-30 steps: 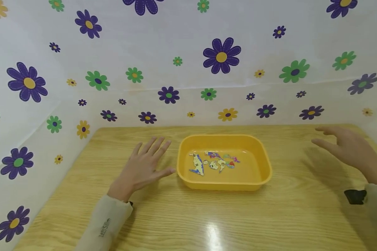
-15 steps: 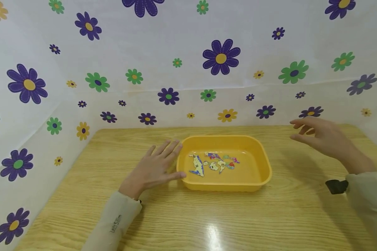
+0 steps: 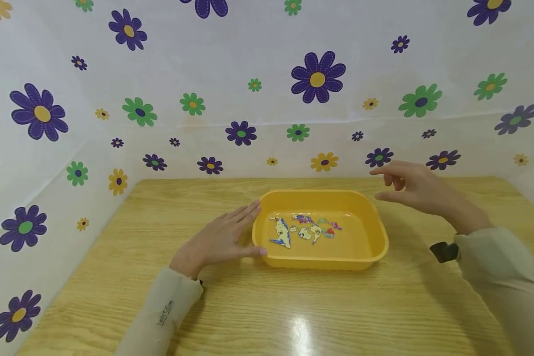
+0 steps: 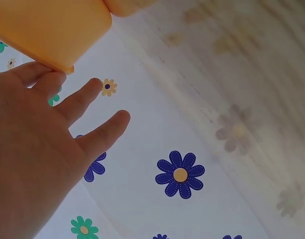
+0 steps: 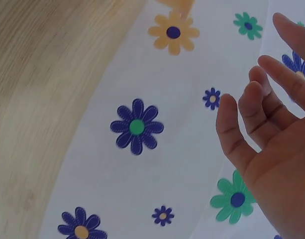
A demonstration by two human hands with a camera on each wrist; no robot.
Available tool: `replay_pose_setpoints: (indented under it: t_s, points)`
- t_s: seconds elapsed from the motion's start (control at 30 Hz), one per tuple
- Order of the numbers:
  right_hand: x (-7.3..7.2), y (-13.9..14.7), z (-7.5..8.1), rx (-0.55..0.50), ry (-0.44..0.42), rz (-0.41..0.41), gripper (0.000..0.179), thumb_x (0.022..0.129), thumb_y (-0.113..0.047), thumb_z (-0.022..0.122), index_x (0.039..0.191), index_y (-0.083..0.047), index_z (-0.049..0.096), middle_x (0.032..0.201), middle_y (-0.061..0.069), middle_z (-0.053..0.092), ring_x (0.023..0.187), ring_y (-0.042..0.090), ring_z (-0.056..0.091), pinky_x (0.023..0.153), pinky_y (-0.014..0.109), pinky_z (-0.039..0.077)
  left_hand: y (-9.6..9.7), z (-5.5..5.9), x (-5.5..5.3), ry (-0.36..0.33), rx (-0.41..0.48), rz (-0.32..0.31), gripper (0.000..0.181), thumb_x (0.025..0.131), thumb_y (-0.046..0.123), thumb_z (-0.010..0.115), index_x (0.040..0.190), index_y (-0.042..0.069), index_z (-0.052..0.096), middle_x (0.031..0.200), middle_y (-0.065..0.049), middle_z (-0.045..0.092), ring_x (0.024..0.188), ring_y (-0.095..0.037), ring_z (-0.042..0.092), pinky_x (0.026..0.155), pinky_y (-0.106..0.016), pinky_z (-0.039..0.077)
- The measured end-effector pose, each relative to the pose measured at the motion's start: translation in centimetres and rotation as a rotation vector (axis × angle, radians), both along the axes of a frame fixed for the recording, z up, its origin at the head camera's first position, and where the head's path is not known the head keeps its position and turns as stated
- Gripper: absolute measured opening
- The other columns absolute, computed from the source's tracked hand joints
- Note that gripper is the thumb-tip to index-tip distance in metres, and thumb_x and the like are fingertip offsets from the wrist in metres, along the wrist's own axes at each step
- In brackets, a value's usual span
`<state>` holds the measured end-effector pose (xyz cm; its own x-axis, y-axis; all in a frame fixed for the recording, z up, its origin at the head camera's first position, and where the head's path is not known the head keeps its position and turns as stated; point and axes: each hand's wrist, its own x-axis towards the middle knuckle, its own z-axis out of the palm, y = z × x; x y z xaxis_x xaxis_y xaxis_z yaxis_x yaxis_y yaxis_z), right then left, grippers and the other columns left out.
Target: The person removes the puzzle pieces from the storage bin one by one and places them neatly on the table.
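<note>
A yellow plastic tray [image 3: 320,251] stands on the wooden table in the head view. Flat, colourful cut-out pieces [image 3: 304,233] lie inside it, mostly toward its left half. At the tray's left side is my left hand [image 3: 220,242], its fingers extended along the rim and its thumb near the front left corner. In the left wrist view, fingertips touch the edge of the tray [image 4: 57,30], while the other fingers are spread. My right hand [image 3: 420,190] is in the air beyond the tray's right rim, holding nothing, with its fingers loosely bent.
The light wooden table [image 3: 231,316] reaches back to a white flower-printed cloth [image 3: 258,44], which also hangs along the left side. A black strap [image 3: 444,252] shows at the right sleeve.
My left hand has moved right, from beside the tray to its left rim. My right hand has travelled left toward the tray's right side. The tray stays in place.
</note>
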<state>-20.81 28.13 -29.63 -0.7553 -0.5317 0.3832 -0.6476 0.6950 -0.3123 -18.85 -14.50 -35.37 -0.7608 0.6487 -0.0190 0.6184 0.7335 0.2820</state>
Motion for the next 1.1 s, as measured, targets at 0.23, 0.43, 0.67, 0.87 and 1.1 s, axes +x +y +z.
replay_pose_setpoints:
  t_s: [0.23,0.43,0.67,0.87,1.1]
  points:
    - [-0.9,-1.8,0.1,-0.011,-0.072,0.075,0.041,0.082,-0.003,0.083,0.12,0.002,0.068,0.077,-0.008,0.047,0.065,0.007,0.041,0.054,0.023,0.037,0.1,0.2,-0.1,-0.02,0.016,0.0,0.101,0.092,0.065,0.062,0.162,0.006,0.02,0.169,-0.007,0.012,0.151,-0.033,0.024,0.119,-0.055,0.025]
    - [-1.0,-3.4,0.5,0.049,-0.241,0.015,0.043,0.087,-0.011,0.08,0.126,0.001,0.068,0.077,-0.001,0.045,0.072,0.017,0.042,0.061,0.03,0.036,0.1,0.0,0.0,-0.039,0.036,0.012,0.1,0.092,0.065,0.062,0.162,0.007,0.021,0.169,-0.005,0.012,0.149,-0.034,0.028,0.118,-0.055,0.029]
    - [-1.4,-5.0,0.4,0.124,-0.309,0.02,0.046,0.086,-0.012,0.082,0.128,-0.001,0.069,0.091,0.006,0.058,0.083,0.025,0.05,0.068,0.036,0.044,0.0,0.2,0.0,-0.026,0.02,0.01,0.099,0.092,0.065,0.062,0.162,0.008,0.02,0.169,-0.005,0.01,0.148,-0.035,0.029,0.117,-0.054,0.03]
    - [-1.9,-6.3,-0.3,0.191,-0.349,0.072,0.038,0.085,-0.006,0.078,0.122,-0.003,0.073,0.083,0.004,0.054,0.081,0.025,0.049,0.068,0.035,0.041,-0.1,0.1,-0.1,-0.038,0.025,0.017,0.1,0.092,0.068,0.06,0.163,0.01,0.019,0.169,-0.005,0.009,0.148,-0.036,0.03,0.116,-0.057,0.031]
    - [-2.4,-7.3,-1.1,0.235,-0.407,0.11,0.037,0.082,0.001,0.077,0.118,-0.004,0.075,0.079,0.005,0.05,0.078,0.021,0.046,0.067,0.033,0.037,0.0,0.0,-0.1,-0.048,0.029,0.019,0.1,0.091,0.066,0.061,0.163,0.01,0.019,0.169,-0.005,0.009,0.148,-0.036,0.029,0.116,-0.057,0.031]
